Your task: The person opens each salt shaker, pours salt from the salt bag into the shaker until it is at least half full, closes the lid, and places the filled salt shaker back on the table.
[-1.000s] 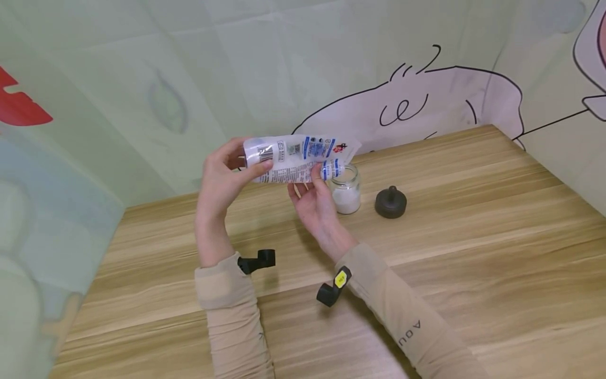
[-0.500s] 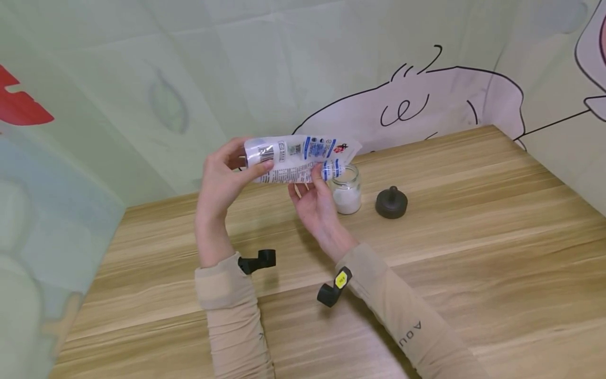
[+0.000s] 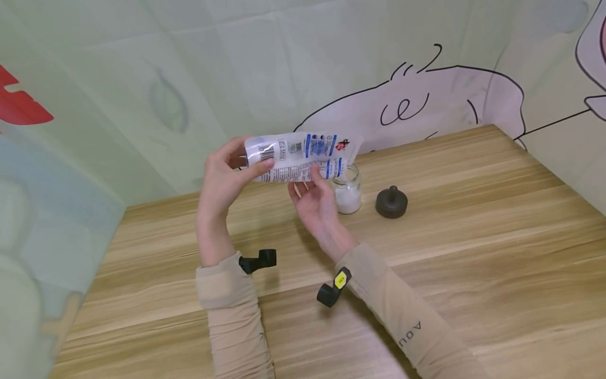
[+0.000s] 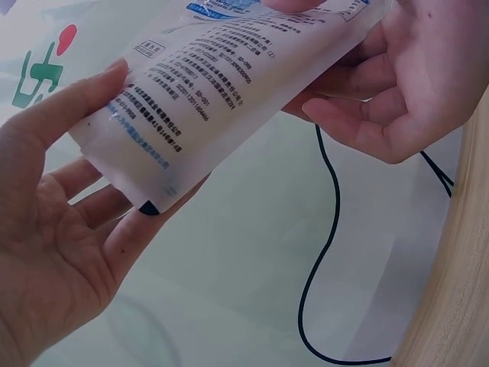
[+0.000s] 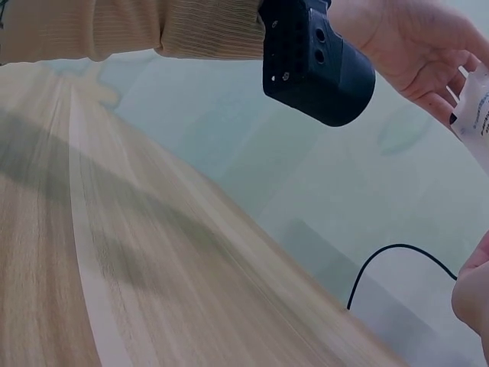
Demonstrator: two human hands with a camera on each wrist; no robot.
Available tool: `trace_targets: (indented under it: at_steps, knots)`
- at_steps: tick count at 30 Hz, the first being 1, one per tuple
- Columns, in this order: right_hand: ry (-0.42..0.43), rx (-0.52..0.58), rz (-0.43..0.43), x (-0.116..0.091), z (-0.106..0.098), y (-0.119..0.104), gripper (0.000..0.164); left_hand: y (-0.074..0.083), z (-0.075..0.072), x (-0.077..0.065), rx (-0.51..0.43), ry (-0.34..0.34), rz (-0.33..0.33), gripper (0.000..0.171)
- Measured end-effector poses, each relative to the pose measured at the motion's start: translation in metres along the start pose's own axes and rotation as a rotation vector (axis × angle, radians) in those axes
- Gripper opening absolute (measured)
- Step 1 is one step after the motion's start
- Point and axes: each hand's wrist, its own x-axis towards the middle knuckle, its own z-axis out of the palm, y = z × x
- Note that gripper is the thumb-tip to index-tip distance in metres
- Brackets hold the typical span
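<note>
A white plastic bag (image 3: 291, 152), printed with a barcode and blue and red marks, is held lengthwise above the table with its right end over the mouth of a glass jar (image 3: 347, 200). White powder lies in the lower part of that jar. My left hand (image 3: 224, 176) grips the bag's left end, thumb on the near face and fingers behind. Farther right, my right hand (image 3: 318, 205) holds its lower edge near the jar, thumb in front and fingers below. The left wrist view shows lines of dark text on the bag (image 4: 191, 107); the bag's opening is hidden.
A dark round lid (image 3: 391, 204) with a knob lies to the right of the jar on the wooden table (image 3: 473, 252). Behind the table hangs a pale printed cloth (image 3: 227, 68). A thin black cable (image 4: 334, 222) shows against it in the left wrist view.
The bag's right part has risen slightly and its printed face looks a little flatter. Both hands stay almost in place, and the jar and lid have not moved.
</note>
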Motion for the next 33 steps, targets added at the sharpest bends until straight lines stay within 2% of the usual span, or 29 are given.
trace_targets:
  at_steps: [3,10,24,33]
  knots:
    - [-0.006,-0.006,-0.001,-0.0002,0.0002,-0.0001,0.034,0.0005,-0.0002,0.0002,0.001,-0.002,-0.005,0.044]
    - [0.003,-0.016,0.002,-0.0001,0.0011,-0.0001,0.024,0.001,-0.0003,-0.0002,0.008,-0.003,-0.008,0.044]
    - [0.0,-0.014,0.003,0.0016,-0.0004,0.0004,0.036,0.0021,-0.0017,-0.001,-0.023,-0.008,-0.008,0.043]
    - [-0.002,-0.021,0.008,0.0013,0.0,0.0001,0.036,0.0008,-0.0022,-0.0004,-0.015,-0.01,-0.002,0.043]
